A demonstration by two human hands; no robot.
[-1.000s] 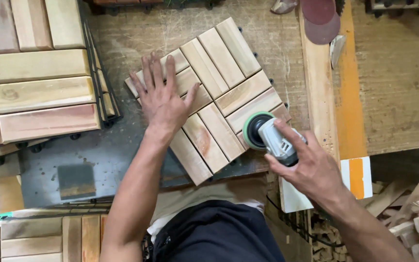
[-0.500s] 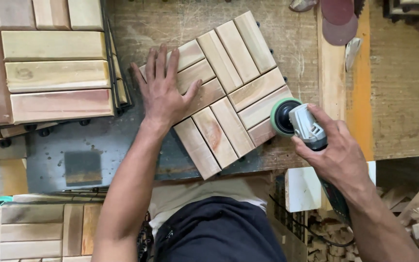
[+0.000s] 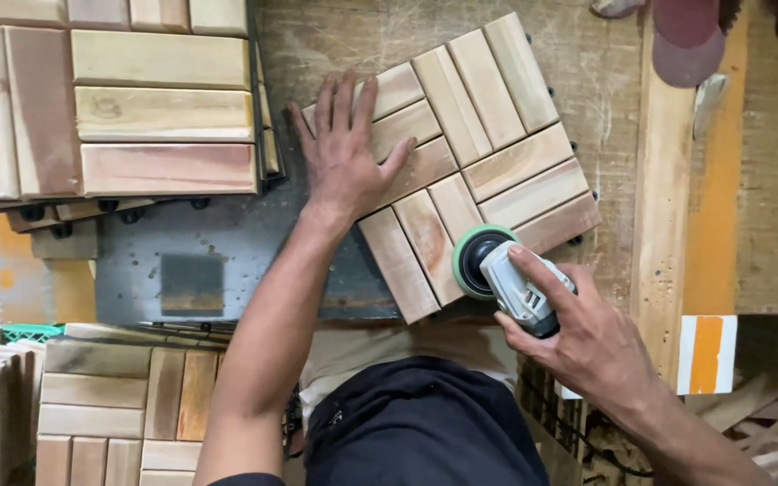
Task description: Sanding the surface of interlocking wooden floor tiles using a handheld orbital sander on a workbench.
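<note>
Head view looks straight down on a worn wooden bench (image 3: 605,135) where a square slatted wooden tile (image 3: 470,162) lies turned at an angle, made of 4 blocks of 3 slats each. The left hand (image 3: 344,157) lies flat and spread on the tile's upper left block, palm down, gripping nothing, so the slats under it are hidden. The right hand (image 3: 587,337) is clenched around a grey handheld sander (image 3: 520,288), forefinger stretched along its top; the sander's round green-rimmed pad (image 3: 479,261) sits on the tile's lower edge, and whether the pad touches the wood or hovers just above cannot be told from above. The tool's rear end is buried in the palm. Small black feet peep out along the tile's right edge. To the left, a stack of similar tiles (image 3: 110,108) runs out of the picture at the top and left, with black feet showing beneath. More tiles (image 3: 110,414) stand near the lower left corner, partly cut off. A dark metal plate (image 3: 191,261) lies between the stacks. At the top right, reddish sanding discs (image 3: 686,40) are cropped by the edge. The person's dark clothing (image 3: 416,423) covers the bench's near edge.
</note>
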